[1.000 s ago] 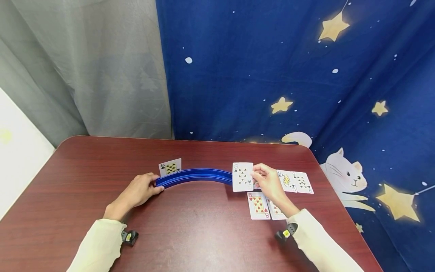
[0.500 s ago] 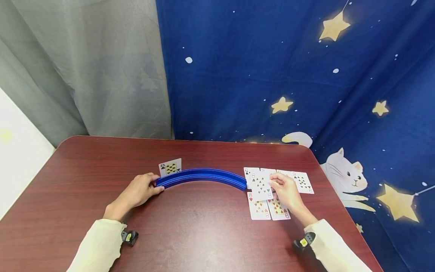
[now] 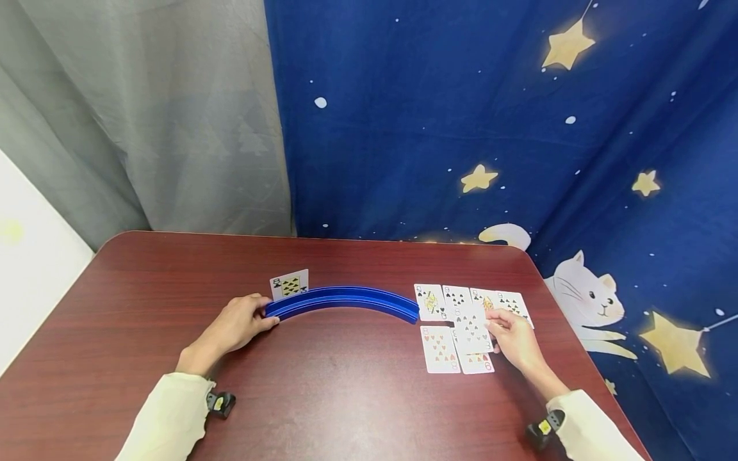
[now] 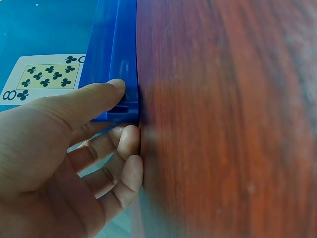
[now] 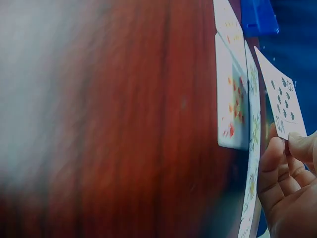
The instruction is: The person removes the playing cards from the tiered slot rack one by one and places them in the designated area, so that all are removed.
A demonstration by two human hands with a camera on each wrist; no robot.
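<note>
My left hand (image 3: pixel 239 323) holds the left end of a curved blue playing-card holder (image 3: pixel 346 296). In the left wrist view its thumb lies on the holder's top and its fingers curl at the end and below. An eight of clubs (image 4: pixel 48 77) stands in the holder near that end. My right hand (image 3: pixel 516 339) pinches an eight of spades (image 5: pixel 283 96) by its edge between thumb and fingers. In the head view this card overlaps the back row of cards and the nine of hearts (image 3: pixel 480 365) in front.
Several face-up cards form a back row to the right of the holder, among them a face card (image 3: pixel 430 302) beside its right end. An eight of hearts (image 3: pixel 441 350) lies in front of them. All this is on a reddish-brown table (image 3: pixel 346 397), with a blue star-patterned curtain (image 3: pixel 403 128) behind.
My right hand has carried the eight of spades rightward from the holder's right end, across the laid-out cards. The left hand and the holder have stayed in place.
</note>
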